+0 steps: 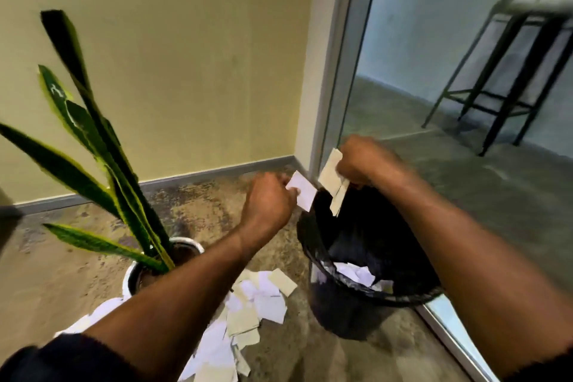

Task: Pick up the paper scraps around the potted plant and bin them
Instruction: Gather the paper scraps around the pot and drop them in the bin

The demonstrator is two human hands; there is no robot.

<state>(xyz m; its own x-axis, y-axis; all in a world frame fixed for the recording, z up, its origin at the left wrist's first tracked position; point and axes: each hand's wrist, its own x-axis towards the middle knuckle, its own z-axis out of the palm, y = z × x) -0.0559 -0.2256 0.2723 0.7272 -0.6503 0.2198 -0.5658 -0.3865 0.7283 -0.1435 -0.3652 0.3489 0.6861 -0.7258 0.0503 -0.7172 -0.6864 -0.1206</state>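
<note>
Scraps being held over the bin (369, 295): left hand (268, 201) pinching a white scrap (302, 191), right hand (361, 163) pinching cream scraps (333, 181). Paper likely light, limp; edge pinches suiting it.

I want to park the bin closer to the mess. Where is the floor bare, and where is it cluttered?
Bare floor lies between the potted plant and the wall skirting, and in front of the bin beside the glass frame. Paper scraps crowd the strip between pot and bin, running toward the camera.
</note>
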